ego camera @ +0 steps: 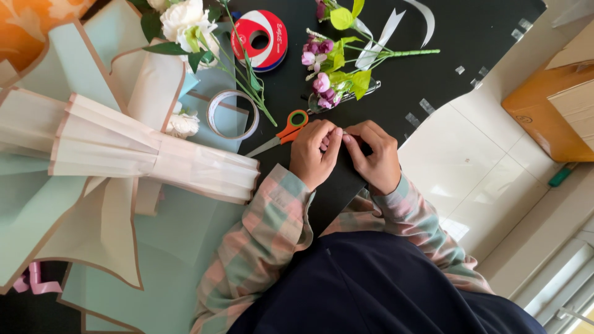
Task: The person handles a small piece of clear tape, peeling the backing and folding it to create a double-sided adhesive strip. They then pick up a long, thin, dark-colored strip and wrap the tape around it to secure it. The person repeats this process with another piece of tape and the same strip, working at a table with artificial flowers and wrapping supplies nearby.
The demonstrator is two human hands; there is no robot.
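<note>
Left hand [314, 152] curled almost shut, fingertips pinched against those of the right hand [374, 154], also nearly closed; between them a tiny pale thing, perhaps a strip of clear tape [342, 133], too small to tell for sure. Both hands resting low over the black tabletop [470, 31], knuckles up, held close together above the table edge, likely so that the small piece can be worked between thumbs and forefingers with wrists steadied. Pink and green checked sleeves [272, 235] reaching back toward the dark lap.

Just beside the left hand, orange-handled scissors [289, 131] lying flat, blades pointing left and down, handle nearest the knuckles: within easy reach. Just above the hands, a small bunch of purple artificial flowers [325, 74] with yellow-green leaves, stems running right. Further up, a red ribbon spool [259, 39] and white ribbon ends [383, 34].

To the left, a roll of clear tape [232, 114] lying on pale teal wrapping paper [161, 247]. Over that paper, a fan-pleated cream sheet [136, 154] with brown edging, gathered narrow at its right end near the left sleeve. White roses [185, 25] at the top, a stem trailing down toward the scissors. Short tape strips [427, 106] stuck along the table's right edge, seemingly pre-cut and parked for picking. Beyond that, pale floor tiles [458, 161] and a cardboard box [557, 99].
</note>
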